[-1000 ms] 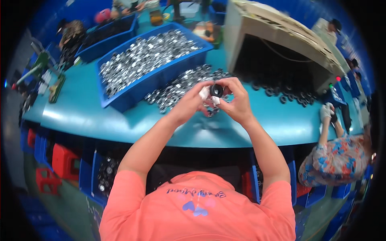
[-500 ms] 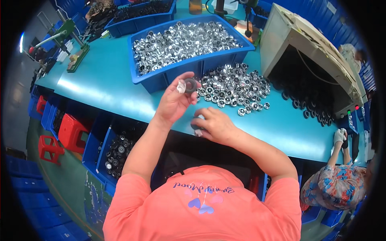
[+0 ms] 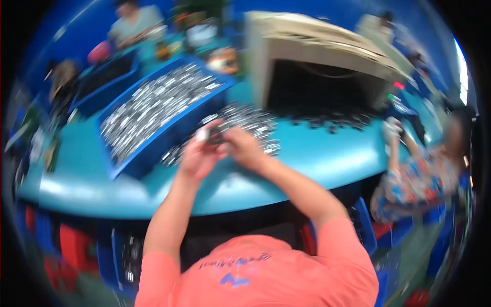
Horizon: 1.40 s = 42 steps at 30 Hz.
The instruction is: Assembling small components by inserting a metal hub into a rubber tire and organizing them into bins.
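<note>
Since half a second ago both hands have come together again above the table edge, closing on a small dark part (image 3: 214, 136) with a pale end; the left hand (image 3: 197, 156) pinches it from the left and the right hand (image 3: 240, 147) from the right, seemingly to steady it between them. It hangs just before the loose heap of silvery parts (image 3: 245, 125), within easy reach; the blue bin (image 3: 158, 115) of the same parts lies to the left on the teal table (image 3: 307, 158), and a beige machine (image 3: 317, 66) stands behind.

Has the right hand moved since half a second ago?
Yes. The right hand has risen from the table's near edge to meet the left hand, beside the blue bin.
</note>
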Each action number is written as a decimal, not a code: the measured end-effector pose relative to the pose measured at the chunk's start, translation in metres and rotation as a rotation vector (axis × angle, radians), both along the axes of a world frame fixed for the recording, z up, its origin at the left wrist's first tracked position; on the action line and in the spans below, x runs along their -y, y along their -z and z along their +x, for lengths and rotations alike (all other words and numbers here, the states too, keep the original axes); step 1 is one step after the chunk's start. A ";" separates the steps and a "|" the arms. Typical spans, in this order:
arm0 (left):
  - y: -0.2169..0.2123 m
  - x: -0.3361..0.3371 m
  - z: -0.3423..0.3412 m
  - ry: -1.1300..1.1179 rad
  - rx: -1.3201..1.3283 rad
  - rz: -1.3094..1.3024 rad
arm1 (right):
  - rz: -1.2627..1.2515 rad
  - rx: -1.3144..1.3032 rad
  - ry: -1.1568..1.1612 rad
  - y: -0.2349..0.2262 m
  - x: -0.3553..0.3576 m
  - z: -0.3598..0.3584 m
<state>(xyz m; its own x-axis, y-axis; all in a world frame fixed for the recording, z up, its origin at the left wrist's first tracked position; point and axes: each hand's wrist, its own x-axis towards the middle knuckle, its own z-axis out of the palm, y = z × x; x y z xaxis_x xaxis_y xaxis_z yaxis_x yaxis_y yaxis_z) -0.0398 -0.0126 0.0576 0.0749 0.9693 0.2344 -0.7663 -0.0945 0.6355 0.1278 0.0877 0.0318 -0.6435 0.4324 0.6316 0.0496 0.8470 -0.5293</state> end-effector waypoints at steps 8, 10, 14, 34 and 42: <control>0.021 -0.067 0.018 -0.002 0.073 0.017 | -0.319 -0.366 0.141 -0.011 -0.029 0.025; 0.024 -0.066 0.017 -0.006 0.019 0.008 | -0.362 -0.369 0.136 -0.012 -0.027 0.028; 0.028 -0.059 0.010 -0.045 -0.050 -0.024 | -0.454 -0.420 0.152 -0.016 -0.027 0.028; 0.023 -0.056 0.028 -0.180 -0.254 -0.081 | -0.719 -0.385 -0.061 -0.011 -0.018 0.028; 0.028 -0.060 0.030 -0.215 -0.328 -0.078 | -0.557 -0.329 0.006 -0.012 -0.022 0.032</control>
